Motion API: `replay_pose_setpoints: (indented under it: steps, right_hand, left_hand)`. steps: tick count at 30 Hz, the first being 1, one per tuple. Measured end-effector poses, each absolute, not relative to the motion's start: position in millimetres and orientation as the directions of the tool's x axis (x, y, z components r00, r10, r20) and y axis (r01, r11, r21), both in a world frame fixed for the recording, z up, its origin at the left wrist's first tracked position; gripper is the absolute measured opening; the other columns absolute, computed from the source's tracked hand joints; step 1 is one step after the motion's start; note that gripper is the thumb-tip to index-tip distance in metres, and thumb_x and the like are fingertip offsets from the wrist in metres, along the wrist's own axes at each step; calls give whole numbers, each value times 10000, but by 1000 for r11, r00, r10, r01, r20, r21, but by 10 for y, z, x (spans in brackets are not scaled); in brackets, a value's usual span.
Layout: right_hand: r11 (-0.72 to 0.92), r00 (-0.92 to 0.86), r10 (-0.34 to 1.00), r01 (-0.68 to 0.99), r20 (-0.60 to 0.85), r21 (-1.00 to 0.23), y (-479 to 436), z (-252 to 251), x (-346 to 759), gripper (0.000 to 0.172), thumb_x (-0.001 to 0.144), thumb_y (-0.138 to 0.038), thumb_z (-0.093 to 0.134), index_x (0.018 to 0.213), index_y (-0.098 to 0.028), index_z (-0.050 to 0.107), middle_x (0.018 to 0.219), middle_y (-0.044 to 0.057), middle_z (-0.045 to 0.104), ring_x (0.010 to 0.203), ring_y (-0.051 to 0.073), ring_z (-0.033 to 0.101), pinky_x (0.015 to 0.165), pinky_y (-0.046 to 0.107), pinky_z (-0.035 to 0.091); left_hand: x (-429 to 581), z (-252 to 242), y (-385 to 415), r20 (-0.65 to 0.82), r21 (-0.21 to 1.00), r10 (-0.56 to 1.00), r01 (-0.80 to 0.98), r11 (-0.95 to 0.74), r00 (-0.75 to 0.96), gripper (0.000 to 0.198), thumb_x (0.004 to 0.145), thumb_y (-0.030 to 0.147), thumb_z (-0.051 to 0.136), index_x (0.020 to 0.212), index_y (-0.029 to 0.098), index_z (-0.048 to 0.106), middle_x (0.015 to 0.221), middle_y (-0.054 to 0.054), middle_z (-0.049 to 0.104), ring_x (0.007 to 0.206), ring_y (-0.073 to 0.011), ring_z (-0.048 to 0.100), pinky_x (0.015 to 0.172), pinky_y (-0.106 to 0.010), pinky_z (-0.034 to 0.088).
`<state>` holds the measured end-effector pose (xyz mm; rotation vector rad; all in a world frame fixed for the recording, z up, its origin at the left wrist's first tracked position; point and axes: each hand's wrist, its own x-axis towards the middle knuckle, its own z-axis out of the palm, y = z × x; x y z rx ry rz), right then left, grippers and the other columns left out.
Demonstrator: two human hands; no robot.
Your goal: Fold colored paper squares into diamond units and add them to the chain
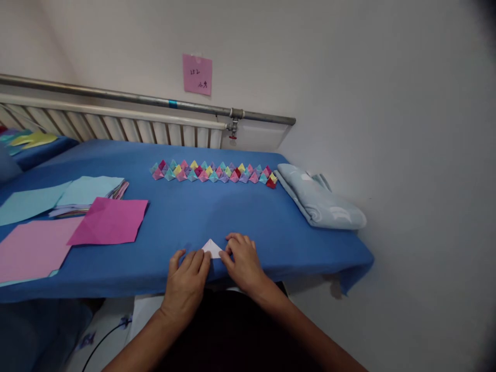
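So the left hand (185, 281) is resting its fingers close together on the left side of a small white paper triangle (211, 250), and the right hand (245, 264) is touching the right corner with its thumb, the other fingers curling just above. Can't tell whether either hand is actually pinching the paper. The triangle's sitting near the near edge of the blue-covered desk (174, 217), tip pointing to the far side.

Over on the left, a magenta sheet (112, 221) is overlapping a pink sheet (34, 250), and just beyond, a paper stack (89, 190) is lying with light blue on top. Farther back, a long row of colorful folded pieces (213, 173) is running left to right, its right end almost reaching a folded pale blue blanket (321, 199). At the far side a radiator (155, 130) is standing under a metal pipe (127, 98), with a pink note (197, 75) hanging on the wall above.
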<state>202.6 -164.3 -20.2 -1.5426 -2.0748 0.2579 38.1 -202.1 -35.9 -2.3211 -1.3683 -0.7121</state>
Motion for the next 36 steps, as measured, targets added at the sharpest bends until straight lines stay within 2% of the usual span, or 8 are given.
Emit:
replay_pose_setpoints:
  steps: [5, 10, 21, 23, 26, 28, 32, 36]
  right_hand:
    - [325, -207, 933, 833, 293, -447, -1642, -212, 2034, 160, 819, -199, 601, 684, -197, 515, 1071, 52, 630, 950, 226, 535, 804, 366, 360]
    - [326, -216, 936, 828, 278, -456, -1650, -199, 2037, 155, 827, -195, 593, 688, -191, 525, 1091, 51, 625, 973, 213, 526, 826, 353, 344]
    - [276, -192, 956, 846, 223, -456, -1643, -111, 2161, 160, 810, -236, 635, 677, -184, 562, 1117, 67, 630, 1018, 247, 531, 842, 392, 358]
    - [305, -209, 944, 848, 254, -433, -1661, -37, 2141, 38, 825, -191, 598, 789, -187, 610, 1141, 87, 624, 1060, 253, 524, 867, 406, 358]
    - [531, -434, 844, 759, 314, -376, -1710, 68, 2042, 219, 894, -189, 499, 1088, -196, 601, 1225, 94, 598, 1147, 222, 496, 950, 398, 328]
    - [656, -602, 753, 659, 266, -369, -1741, 91, 1974, 308, 944, -264, 440, 1231, -199, 531, 1258, 80, 591, 1187, 199, 481, 977, 379, 317]
    - [645, -645, 751, 671, 141, -366, -1764, 6, 1927, 406, 987, -367, 342, 1337, -189, 445, 1347, 68, 539, 1294, 207, 389, 1037, 419, 257]
    - [616, -615, 781, 732, 107, -290, -1754, -93, 1954, 456, 987, -429, 312, 1366, -205, 430, 1407, 56, 482, 1334, 233, 337, 1079, 458, 190]
  left_hand:
    - [431, -335, -2115, 517, -78, 757, 902, -424, 400, 441, 824, -9, 364, 1156, 156, 604, 1079, -107, 693, 974, -240, 612, 948, -484, 342]
    - [504, -344, -2155, 488, -102, 801, 934, -342, 347, 439, 823, 16, 375, 1180, 111, 612, 1120, -109, 683, 1027, -240, 588, 964, -470, 347]
    - [518, -393, -2117, 469, -111, 813, 937, -332, 343, 448, 801, 26, 416, 1197, 110, 608, 1134, -100, 671, 999, -234, 568, 934, -455, 377]
    - [517, -404, -2116, 475, -111, 809, 935, -336, 347, 450, 796, 28, 420, 1198, 107, 607, 1135, -102, 670, 1001, -239, 564, 931, -460, 376]
    - [509, -439, -2112, 468, -98, 815, 936, -338, 343, 418, 801, 47, 429, 1145, 144, 646, 1148, -94, 666, 1018, -239, 559, 933, -455, 375]
    - [506, -466, -2110, 468, -77, 819, 938, -338, 333, 380, 809, 68, 439, 1081, 180, 680, 1149, -84, 664, 1025, -237, 558, 939, -452, 371]
    - [513, -501, -2115, 493, -64, 806, 938, -342, 327, 365, 820, 95, 448, 1087, 193, 677, 1167, -80, 655, 1043, -237, 549, 957, -452, 352]
    - [505, -529, -2135, 526, -55, 790, 939, -338, 315, 376, 838, 103, 417, 1097, 192, 675, 1177, -73, 660, 1057, -234, 546, 959, -443, 340]
